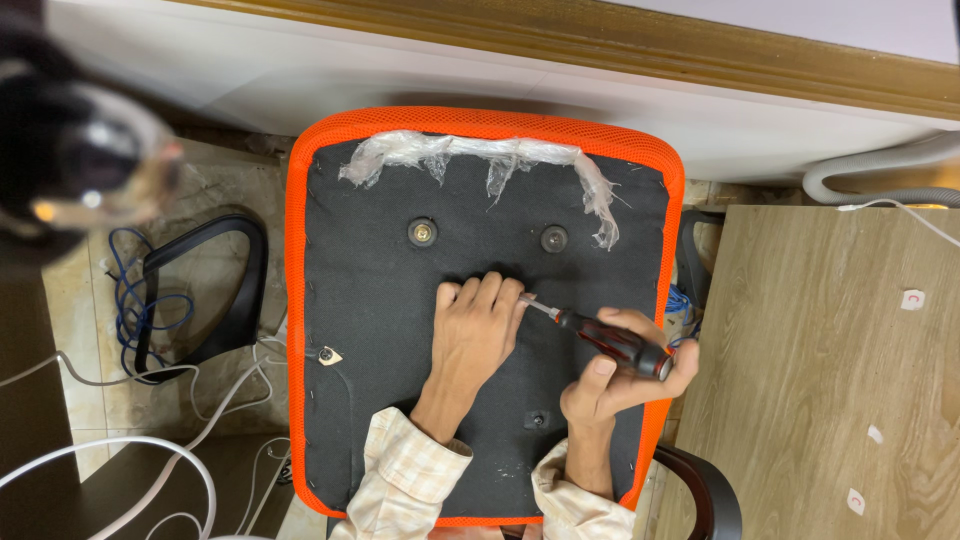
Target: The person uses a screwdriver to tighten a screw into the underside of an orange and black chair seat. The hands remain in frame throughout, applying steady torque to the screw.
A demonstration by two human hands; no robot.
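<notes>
Left hand (475, 335) flat, fingers spread on upturned orange seat (380, 330), right hand (615, 385) grip tight around red-black screwdriver (600, 337), tip beside left fingers

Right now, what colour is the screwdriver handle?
Black and red screwdriver handle, seen in the head view.

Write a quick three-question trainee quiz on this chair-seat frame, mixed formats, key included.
1. True or false: the right hand grips a screwdriver with a red and black handle.
2. Where does the left hand rest? A) on the wooden panel B) flat on the black underside of the seat C) on the loose armrest
3. What clings along the seat's far edge?

Key: 1 true; 2 B; 3 torn clear plastic wrap.
</notes>
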